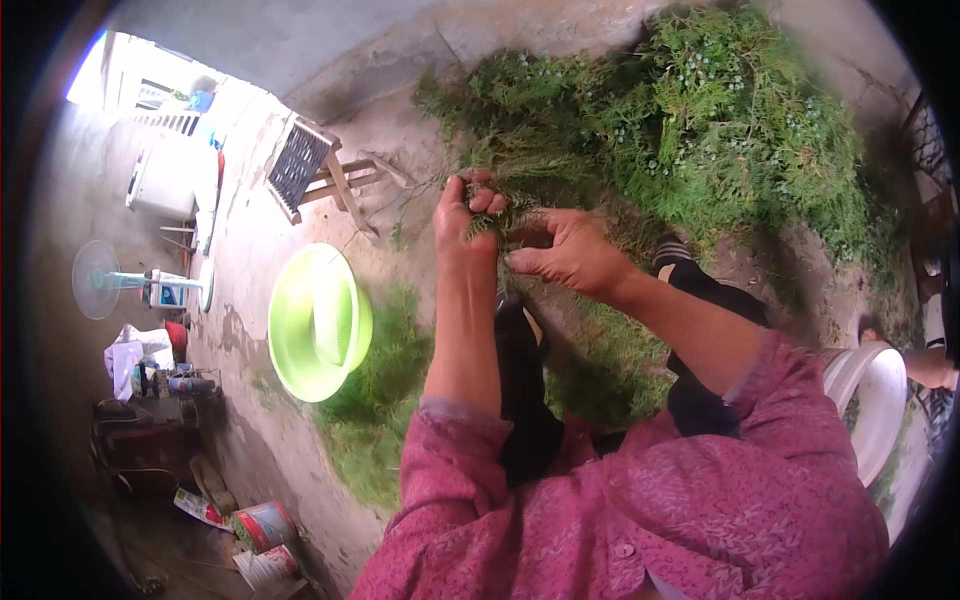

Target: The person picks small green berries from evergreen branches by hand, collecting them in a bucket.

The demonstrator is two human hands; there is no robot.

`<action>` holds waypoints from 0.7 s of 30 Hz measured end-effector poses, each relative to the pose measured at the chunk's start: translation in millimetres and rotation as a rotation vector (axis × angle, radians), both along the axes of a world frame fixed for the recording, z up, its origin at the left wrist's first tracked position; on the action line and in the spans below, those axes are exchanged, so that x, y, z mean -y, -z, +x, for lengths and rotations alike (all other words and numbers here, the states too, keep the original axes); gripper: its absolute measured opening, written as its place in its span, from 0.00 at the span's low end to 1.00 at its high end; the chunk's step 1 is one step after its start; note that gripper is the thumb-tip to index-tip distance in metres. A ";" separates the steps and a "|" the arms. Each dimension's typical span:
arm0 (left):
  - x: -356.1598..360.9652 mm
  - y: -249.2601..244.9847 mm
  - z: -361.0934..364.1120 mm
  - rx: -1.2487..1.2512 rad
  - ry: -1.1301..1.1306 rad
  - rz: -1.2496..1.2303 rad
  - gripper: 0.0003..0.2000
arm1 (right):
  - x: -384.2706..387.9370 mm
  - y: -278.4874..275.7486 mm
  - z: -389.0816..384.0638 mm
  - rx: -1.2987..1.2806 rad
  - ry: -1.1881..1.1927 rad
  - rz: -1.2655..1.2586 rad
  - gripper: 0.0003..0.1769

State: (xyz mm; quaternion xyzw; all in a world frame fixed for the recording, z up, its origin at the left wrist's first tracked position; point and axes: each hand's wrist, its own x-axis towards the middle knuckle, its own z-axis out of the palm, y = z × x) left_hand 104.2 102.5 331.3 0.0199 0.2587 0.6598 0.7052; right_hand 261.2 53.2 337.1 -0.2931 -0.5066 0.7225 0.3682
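Observation:
My left hand (468, 218) is raised in front of me, its fingers curled around an evergreen sprig (512, 214). From the right, my right hand (572, 252) meets it, thumb and fingers pinched on the same sprig. Part of the sprig is hidden by the fingers. Beyond both hands lies a big heap of cut evergreen branches (745, 130) with scaly leaves and small pale cones. A lime-green plastic basin (283, 345) stands on the ground to the left of my left hand. Loose green clippings (372, 445) lie beside the basin and between my feet.
A folding stool (300, 165) rests at the far left of the heap. Further left are a standing fan (98, 280) and several tubs, such as a red-and-white one (265, 525). At right, a white bucket (880, 410) sits near another person's arm (935, 370).

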 end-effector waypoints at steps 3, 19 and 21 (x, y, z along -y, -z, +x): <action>1.0 1.0 3.8 -0.096 -0.005 -0.013 0.11 | -3.5 14.0 -13.2 -0.104 0.113 0.206 0.10; 13.0 -11.3 -40.4 -0.201 0.043 0.404 0.10 | -11.3 -14.8 47.3 -0.393 -0.183 -0.516 0.05; 12.6 -9.8 -39.2 -0.209 0.031 0.391 0.10 | -15.3 -20.2 52.8 -0.437 -0.160 -0.487 0.03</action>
